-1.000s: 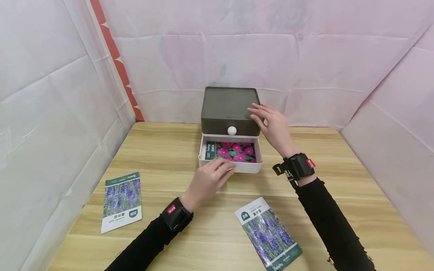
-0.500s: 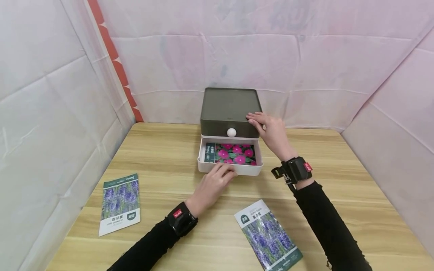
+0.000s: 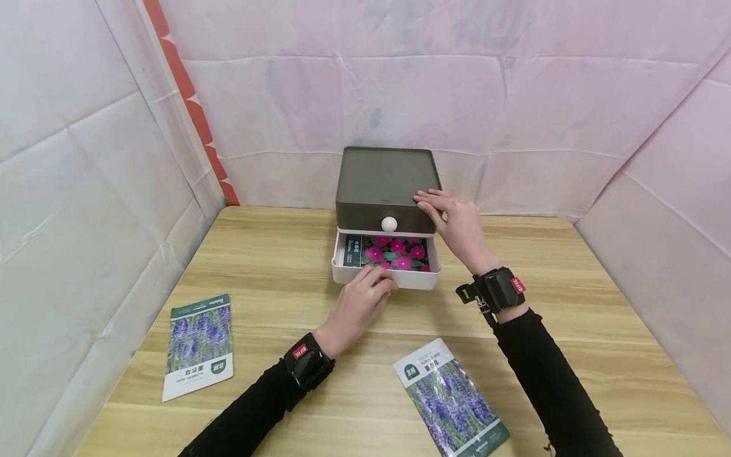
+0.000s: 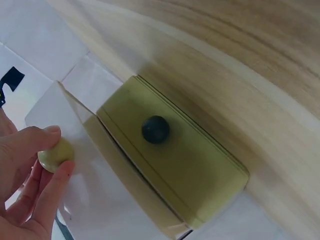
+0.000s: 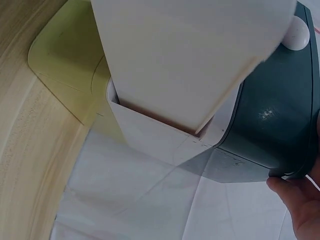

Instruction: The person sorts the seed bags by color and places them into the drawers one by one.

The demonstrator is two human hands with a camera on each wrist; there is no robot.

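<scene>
A small storage box [image 3: 382,178] with a dark green upper drawer stands at the back of the wooden table [image 3: 274,254]. Its white lower drawer [image 3: 419,279] is partly pulled out, and a seed packet with pink flowers [image 3: 394,252] lies inside. My left hand [image 3: 378,280] is at the drawer's front; in the left wrist view its fingers [image 4: 42,135] pinch the drawer's small pale knob [image 4: 54,155]. My right hand [image 3: 457,219] rests with straight fingers on the box's top right edge, and its fingertips [image 5: 295,200] touch the dark casing [image 5: 280,115].
Two lavender seed packets lie flat on the table, one at the left [image 3: 197,346] and one near the front centre [image 3: 451,400]. The upper drawer carries a white round knob [image 3: 389,223]. Pale fabric walls enclose the table on three sides.
The white drawer has slid a little way back into the box with my left hand on its front. My right hand has settled onto the box top.
</scene>
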